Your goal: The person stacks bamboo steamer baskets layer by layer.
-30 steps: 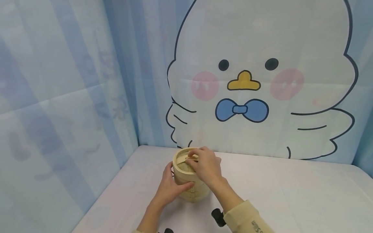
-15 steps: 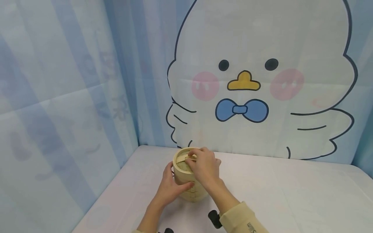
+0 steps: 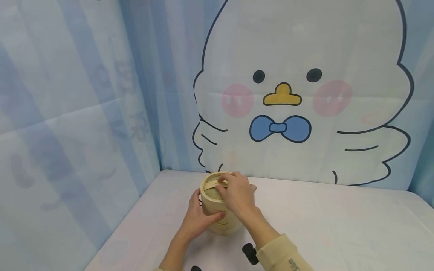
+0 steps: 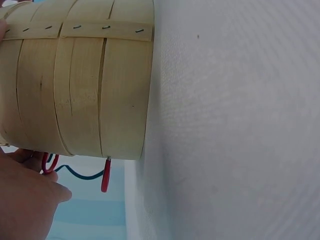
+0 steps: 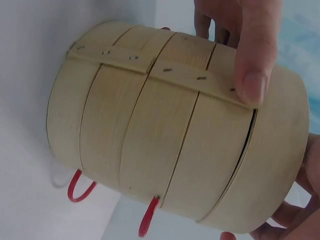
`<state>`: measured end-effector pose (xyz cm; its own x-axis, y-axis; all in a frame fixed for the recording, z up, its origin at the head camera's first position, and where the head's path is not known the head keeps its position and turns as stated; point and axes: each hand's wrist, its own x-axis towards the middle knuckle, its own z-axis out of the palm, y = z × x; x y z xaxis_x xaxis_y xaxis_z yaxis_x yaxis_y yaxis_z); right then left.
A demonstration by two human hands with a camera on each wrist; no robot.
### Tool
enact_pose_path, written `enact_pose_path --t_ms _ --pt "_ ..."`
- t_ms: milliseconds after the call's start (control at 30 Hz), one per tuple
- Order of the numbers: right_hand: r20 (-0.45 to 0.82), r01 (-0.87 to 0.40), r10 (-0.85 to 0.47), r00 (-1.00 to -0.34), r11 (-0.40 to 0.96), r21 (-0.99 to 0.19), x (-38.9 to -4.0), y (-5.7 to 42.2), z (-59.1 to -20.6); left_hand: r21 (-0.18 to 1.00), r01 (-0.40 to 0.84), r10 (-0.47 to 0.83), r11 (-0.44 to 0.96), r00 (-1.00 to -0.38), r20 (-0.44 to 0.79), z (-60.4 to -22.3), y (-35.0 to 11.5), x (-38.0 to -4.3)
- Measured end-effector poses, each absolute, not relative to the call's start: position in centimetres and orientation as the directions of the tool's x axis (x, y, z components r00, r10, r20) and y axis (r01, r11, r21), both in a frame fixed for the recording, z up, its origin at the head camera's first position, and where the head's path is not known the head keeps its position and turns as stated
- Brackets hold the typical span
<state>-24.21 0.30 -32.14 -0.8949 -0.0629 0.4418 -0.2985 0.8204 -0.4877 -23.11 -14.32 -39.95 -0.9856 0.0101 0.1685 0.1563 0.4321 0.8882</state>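
A pale bamboo steamer [image 3: 222, 226] of stacked round tiers stands on the table. Its woven lid [image 3: 211, 194] is on top, and a thin dark gap shows under part of the lid's edge in the right wrist view. My left hand [image 3: 200, 220] grips the steamer's side, thumb across the front near the stapled seam strip [image 5: 175, 72]. With curled fingers and thumb, my right hand [image 3: 239, 194] pinches the strap handle [image 3: 222, 183] on the lid. Red loops [image 5: 80, 192] stick out from the tiers, one [image 4: 50, 162] beside my left fingers.
A white cloth covers the table [image 3: 339, 226]. Behind it hangs a blue and white curtain [image 3: 281, 49] with a cartoon bird print, and another curtain [image 3: 68, 131] closes the left side. A black device [image 3: 250, 254] is at my right wrist.
My right forearm and sleeve have shifted slightly to the left. Both hands keep their hold, and the steamer and lid stay in place.
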Motion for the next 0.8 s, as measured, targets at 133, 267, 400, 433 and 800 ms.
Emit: enact_pose_path --t_ms 133,267,400,433,800 --pt "0.425 -0.314 -0.09 -0.901 0.811 -0.494 -24.2 0.5 -31.8 0.886 0.162 0.011 0.434 -0.985 0.175 -40.0 -14.5 -23.2" --pt "0.417 -0.322 -0.104 -0.903 0.805 -0.498 -24.3 0.6 -31.8 0.886 0.173 0.026 0.43 -0.983 0.179 -40.0 -14.5 -23.2" --pt "0.41 -0.328 -0.116 -0.905 0.805 -0.495 -24.4 0.8 -31.8 0.889 0.18 0.032 0.42 -0.982 0.184 -40.0 -14.5 -23.3" --pt "0.408 -0.328 -0.118 -0.905 0.804 -0.496 -24.4 0.9 -31.8 0.89 0.182 0.032 0.419 -0.982 0.186 -40.0 -14.5 -23.3" --pt "0.428 -0.383 -0.177 -0.886 0.8 -0.461 -23.9 2.1 -31.7 0.896 0.215 0.009 0.389 -0.973 0.23 -39.4 -14.9 -23.1"
